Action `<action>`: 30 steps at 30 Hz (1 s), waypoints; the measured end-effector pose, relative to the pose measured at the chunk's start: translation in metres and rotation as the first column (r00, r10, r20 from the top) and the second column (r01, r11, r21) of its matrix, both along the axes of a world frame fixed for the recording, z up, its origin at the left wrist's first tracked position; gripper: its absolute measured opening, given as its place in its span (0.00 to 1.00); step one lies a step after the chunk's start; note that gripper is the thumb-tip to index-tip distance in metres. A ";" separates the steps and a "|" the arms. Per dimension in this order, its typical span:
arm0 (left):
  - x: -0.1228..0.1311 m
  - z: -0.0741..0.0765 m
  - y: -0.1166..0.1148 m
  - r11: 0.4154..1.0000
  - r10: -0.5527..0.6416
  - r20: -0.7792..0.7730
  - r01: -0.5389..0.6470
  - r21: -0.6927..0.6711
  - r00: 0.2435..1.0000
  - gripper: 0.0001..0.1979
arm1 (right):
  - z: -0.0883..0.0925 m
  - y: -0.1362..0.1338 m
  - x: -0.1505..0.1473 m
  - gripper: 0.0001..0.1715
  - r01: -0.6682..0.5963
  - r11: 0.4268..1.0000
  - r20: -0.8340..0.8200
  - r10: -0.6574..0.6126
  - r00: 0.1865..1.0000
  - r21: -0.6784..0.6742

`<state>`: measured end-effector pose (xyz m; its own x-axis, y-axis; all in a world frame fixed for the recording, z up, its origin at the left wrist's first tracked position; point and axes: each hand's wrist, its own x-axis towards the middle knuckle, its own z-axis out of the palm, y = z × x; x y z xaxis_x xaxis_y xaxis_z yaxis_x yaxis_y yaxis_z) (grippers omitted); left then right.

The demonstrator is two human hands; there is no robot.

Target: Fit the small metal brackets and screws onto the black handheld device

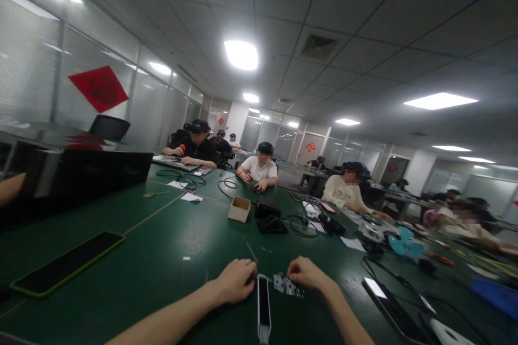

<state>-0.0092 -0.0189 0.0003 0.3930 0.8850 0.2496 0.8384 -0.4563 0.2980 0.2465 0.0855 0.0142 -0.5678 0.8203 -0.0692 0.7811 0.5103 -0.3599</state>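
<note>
My left hand [234, 279] rests curled on the green table [162, 259], its fingers closed against the top end of a narrow white and black device [263, 307] that lies lengthwise toward me. My right hand [308, 273] is curled too, its fingertips pinching the edge of a small silvery metal part [288, 285] lying just right of the device. Both forearms reach in from the bottom edge. What exactly the left fingers grip is hidden.
A dark phone in a green case [67, 264] lies at the left, another phone [388, 302] at the right. A small cardboard box [239, 208], black pouches and cables sit mid-table. A black monitor back [81, 175] stands left. Several people work along the far and right sides.
</note>
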 end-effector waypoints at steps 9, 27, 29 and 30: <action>0.001 0.002 0.003 1.000 -0.026 -0.009 0.027 0.009 1.000 0.05 | -0.013 -0.008 0.004 0.12 0.096 0.993 -0.081 -0.090 0.993 0.064; 0.004 -0.002 0.011 0.994 -0.085 -0.099 0.091 0.063 0.991 0.06 | -0.006 -0.015 -0.003 0.12 0.145 0.979 0.116 -0.161 0.980 0.142; 0.005 -0.003 0.013 0.994 -0.080 -0.102 0.087 0.065 0.992 0.07 | -0.005 -0.015 -0.003 0.11 0.178 0.977 0.131 -0.193 0.972 0.114; 0.005 -0.004 0.015 0.993 -0.090 -0.104 0.097 0.068 0.991 0.07 | -0.004 -0.015 -0.003 0.10 0.195 0.975 0.126 -0.208 0.970 0.106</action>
<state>-0.0043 -0.0041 -0.0039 0.4994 0.8242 0.2672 0.8151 -0.5515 0.1776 0.2436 0.0706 0.0099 -0.3805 0.9233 -0.0525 0.9093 0.3632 -0.2029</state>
